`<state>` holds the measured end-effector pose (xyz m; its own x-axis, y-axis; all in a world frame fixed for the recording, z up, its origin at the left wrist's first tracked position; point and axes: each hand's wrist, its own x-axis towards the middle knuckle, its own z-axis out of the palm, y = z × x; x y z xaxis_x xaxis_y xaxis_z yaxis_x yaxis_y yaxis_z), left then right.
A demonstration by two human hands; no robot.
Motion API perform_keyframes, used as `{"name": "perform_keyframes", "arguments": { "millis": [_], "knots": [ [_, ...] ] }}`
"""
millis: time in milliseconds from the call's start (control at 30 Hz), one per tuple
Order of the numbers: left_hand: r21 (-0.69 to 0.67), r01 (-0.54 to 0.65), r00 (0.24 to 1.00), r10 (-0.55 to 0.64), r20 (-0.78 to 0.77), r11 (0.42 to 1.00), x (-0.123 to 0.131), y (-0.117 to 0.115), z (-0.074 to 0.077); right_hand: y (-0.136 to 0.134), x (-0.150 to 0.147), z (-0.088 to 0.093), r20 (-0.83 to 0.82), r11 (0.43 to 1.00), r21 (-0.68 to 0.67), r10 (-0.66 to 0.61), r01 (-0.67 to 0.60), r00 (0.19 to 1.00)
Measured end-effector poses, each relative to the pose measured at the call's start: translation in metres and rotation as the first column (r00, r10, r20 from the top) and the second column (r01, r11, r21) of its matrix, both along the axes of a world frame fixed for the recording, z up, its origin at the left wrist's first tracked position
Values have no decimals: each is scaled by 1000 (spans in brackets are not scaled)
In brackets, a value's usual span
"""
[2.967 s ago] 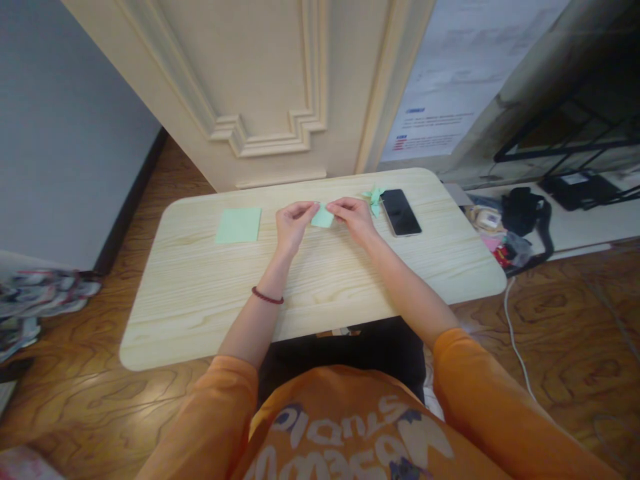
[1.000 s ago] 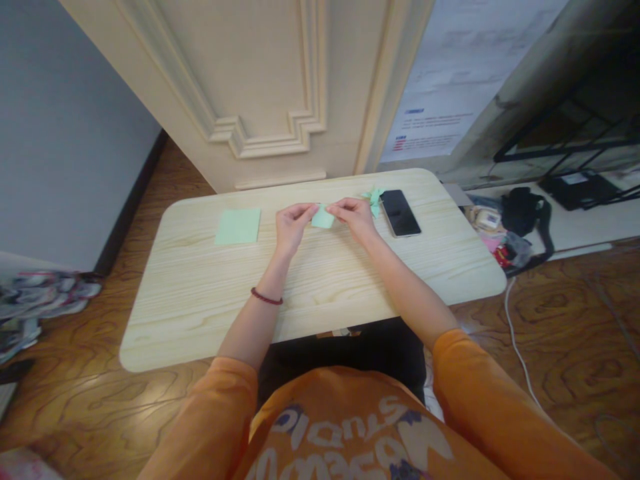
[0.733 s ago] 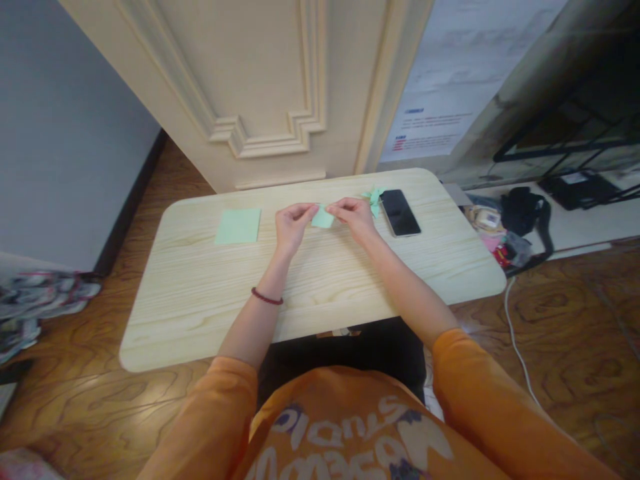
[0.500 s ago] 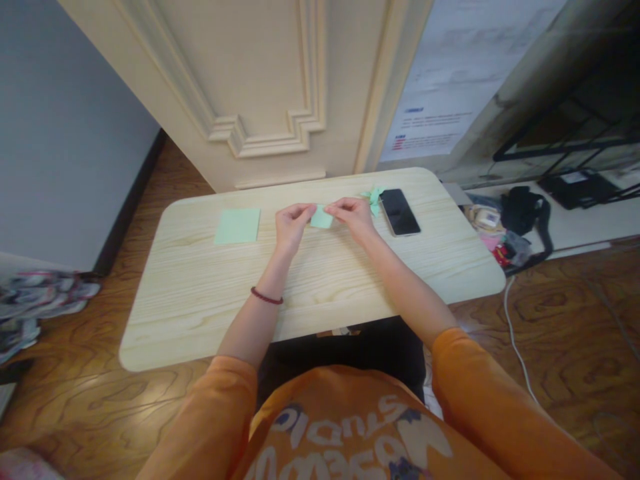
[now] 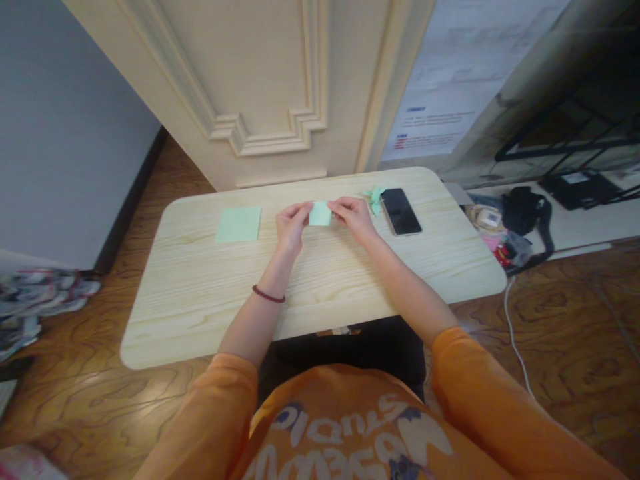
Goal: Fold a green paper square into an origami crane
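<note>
A small folded piece of light green paper (image 5: 320,214) is held between both hands above the pale wooden table (image 5: 210,293). My left hand (image 5: 291,227) pinches its left edge with fingers closed. My right hand (image 5: 356,217) pinches its right edge, fingers closed too. A red bead bracelet (image 5: 268,295) sits on my left wrist. Both forearms rest across the table, with orange sleeves pushed up.
A flat square of green paper (image 5: 239,225) lies at the left back of the table. A finished green folded figure (image 5: 374,198) sits beside a black phone (image 5: 401,211) at the right back. A cream panelled door (image 5: 260,87) stands behind. Bags and a cable lie on the floor at the right.
The folded paper now shows a flatter, more upright square face between my fingers, lifted slightly. Both hands have stayed in nearly the same place.
</note>
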<state>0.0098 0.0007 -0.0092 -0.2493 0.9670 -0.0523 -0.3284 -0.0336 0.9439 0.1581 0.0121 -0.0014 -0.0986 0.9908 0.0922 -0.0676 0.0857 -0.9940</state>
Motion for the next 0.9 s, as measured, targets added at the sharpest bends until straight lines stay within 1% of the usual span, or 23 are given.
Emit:
{"name": "perform_keyframes", "arguments": {
  "millis": [133, 200, 300, 433, 500, 733, 900],
  "knots": [
    [-8, -30, 1000, 30, 8, 1000, 3, 0, -2, 1, 5, 1, 128, 996, 83, -43, 33, 991],
    [-11, -39, 999, 39, -2, 999, 3, 0, -3, 0, 5, 2, 162, 995, 87, -53, 39, 985],
    [-6, -47, 999, 47, -13, 999, 4, 1, -5, -3, 2, 4, 125, 999, 33, 1, -5, 992],
    [-13, -67, 998, 67, -1, 998, 4, 2, -6, -7, -4, 3, 81, 991, -36, 131, -129, 988],
    [-21, -71, 997, 71, 9, 997, 5, 1, -5, -7, -5, 1, 82, 985, -53, 165, -161, 983],
    [-12, -60, 997, 60, 37, 998, 6, -1, -4, -6, -2, 1, 80, 983, -78, 170, -164, 982],
    [-47, -48, 997, 45, -58, 998, 3, -1, -3, -7, 0, 3, 109, 986, -67, 159, -153, 981]
  ]
}}
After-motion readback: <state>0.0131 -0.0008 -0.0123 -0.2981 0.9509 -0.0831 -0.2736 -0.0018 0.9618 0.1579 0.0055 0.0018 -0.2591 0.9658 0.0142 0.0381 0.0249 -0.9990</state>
